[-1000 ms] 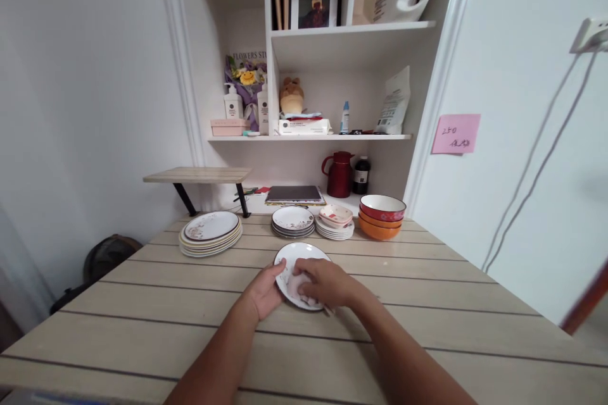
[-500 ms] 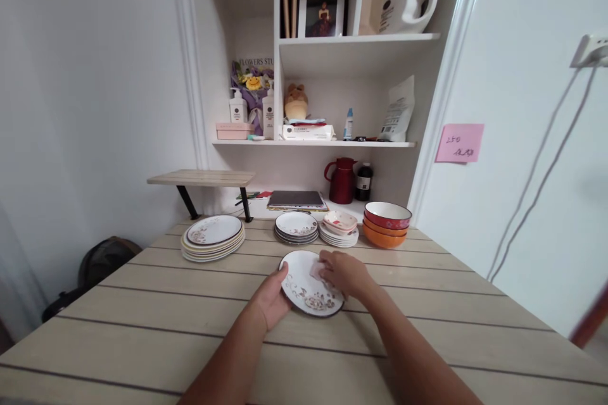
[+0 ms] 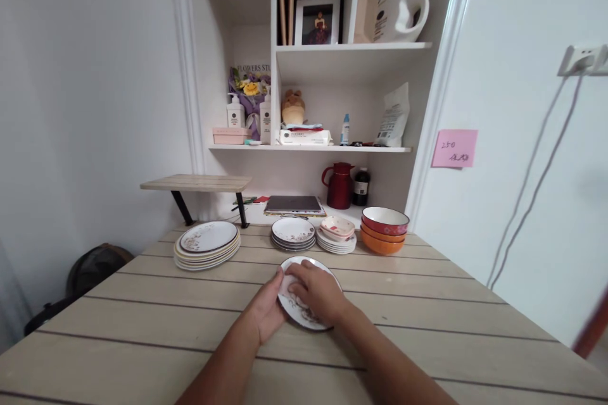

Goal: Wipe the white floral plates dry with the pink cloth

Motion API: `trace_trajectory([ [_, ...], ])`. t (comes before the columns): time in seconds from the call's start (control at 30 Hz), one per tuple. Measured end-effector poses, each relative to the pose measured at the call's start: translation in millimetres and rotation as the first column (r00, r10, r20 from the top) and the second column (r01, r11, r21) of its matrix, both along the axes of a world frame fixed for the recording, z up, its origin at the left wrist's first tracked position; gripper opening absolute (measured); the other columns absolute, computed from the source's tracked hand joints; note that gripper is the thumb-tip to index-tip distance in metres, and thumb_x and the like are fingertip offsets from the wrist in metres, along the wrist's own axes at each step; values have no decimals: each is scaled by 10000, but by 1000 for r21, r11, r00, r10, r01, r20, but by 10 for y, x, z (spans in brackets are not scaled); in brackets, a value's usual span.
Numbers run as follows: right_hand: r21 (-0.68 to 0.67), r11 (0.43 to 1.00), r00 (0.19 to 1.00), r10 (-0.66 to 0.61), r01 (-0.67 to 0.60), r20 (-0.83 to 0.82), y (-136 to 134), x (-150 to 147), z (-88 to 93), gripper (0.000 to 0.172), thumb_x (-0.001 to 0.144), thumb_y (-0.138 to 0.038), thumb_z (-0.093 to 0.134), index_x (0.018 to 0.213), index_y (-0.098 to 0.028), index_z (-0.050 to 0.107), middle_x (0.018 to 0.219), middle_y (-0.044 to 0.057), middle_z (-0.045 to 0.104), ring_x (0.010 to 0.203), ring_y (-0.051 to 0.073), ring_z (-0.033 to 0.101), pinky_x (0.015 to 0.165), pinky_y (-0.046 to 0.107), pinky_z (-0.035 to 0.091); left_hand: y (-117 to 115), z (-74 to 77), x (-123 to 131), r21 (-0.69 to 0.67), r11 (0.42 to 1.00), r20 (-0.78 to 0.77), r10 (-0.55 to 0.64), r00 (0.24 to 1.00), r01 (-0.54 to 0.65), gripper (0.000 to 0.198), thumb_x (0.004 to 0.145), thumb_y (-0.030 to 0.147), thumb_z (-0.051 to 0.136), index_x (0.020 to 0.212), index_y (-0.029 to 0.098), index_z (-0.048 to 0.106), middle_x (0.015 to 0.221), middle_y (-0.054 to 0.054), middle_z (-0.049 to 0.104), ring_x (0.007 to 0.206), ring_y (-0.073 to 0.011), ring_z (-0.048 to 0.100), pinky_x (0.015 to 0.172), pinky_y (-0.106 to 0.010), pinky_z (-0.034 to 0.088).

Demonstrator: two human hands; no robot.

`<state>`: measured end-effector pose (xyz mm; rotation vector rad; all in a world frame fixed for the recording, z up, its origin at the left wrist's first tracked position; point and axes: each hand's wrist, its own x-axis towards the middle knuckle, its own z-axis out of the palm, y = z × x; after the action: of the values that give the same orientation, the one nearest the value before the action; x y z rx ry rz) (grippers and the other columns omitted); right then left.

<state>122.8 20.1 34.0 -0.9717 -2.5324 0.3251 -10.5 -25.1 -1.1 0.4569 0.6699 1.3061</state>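
A small white plate [image 3: 301, 316] with a dark rim and a brown flower print is in front of me, close above or on the table. Its left edge is in my left hand [image 3: 266, 309], thumb over the rim and fingers underneath. My right hand [image 3: 319, 291] covers much of the plate's face, its fingers curled and pressing a pale, thin cloth or tissue [image 3: 287, 285] against the surface. Most of that cloth is hidden under the fingers. Beyond the plate stands a stack of similar dark-rimmed plates [image 3: 293, 230].
Larger plates [image 3: 208, 238] are stacked at the left, below a small raised wooden shelf [image 3: 197, 183]. Further right come small white plates [image 3: 336, 244] carrying pink dishes [image 3: 337, 225], then red and orange bowls [image 3: 384, 234]. A red jug [image 3: 339, 186] stands behind on the cabinet ledge.
My right hand has slid left across the plate with the pale cloth, from its upper right to its left side. The left hand keeps hold of the rim. The view has shifted slightly.
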Motion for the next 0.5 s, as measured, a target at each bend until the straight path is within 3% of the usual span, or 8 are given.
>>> trace_trajectory([
  [0.13, 15, 971, 968, -239, 238, 80, 195, 69, 35, 277, 890, -348, 447, 1135, -310, 570, 1076, 42, 602, 897, 189, 589, 675, 270, 333, -6, 27, 28, -16, 999, -4, 34, 999, -34, 482, 909, 401, 463, 1274, 93, 531, 1137, -148, 677, 1086, -238, 612, 988, -349, 403],
  [0.23, -6, 954, 942, -294, 299, 164, 325, 297, 93, 289, 857, -334, 481, 1125, -304, 582, 1066, 50, 637, 923, 209, 590, 657, 272, 321, -3, 45, 38, -45, 997, -19, 66, 998, -67, 498, 915, 388, 448, 1316, 95, 490, 1167, -150, 665, 1118, -237, 597, 1004, -353, 391],
  [0.37, -97, 980, 942, -138, 175, 307, 291, 588, 193, 243, 728, -311, 597, 962, -265, 642, 940, 33, 679, 828, 201, 589, 601, 257, 291, 9, 23, 30, -64, 996, -10, 54, 999, -54, 545, 913, 405, 440, 1348, 75, 449, 1197, -165, 647, 1141, -245, 582, 1017, -362, 380],
  [0.5, -174, 985, 957, 72, -23, 282, 76, 551, 206, 294, 687, -313, 631, 976, -262, 633, 892, 10, 667, 770, 176, 561, 593, 247, 292, 9, -14, 5, -31, 1000, 5, -5, 1000, 5, 573, 902, 428, 456, 1358, 81, 439, 1212, -166, 638, 1137, -258, 583, 1013, -375, 383],
])
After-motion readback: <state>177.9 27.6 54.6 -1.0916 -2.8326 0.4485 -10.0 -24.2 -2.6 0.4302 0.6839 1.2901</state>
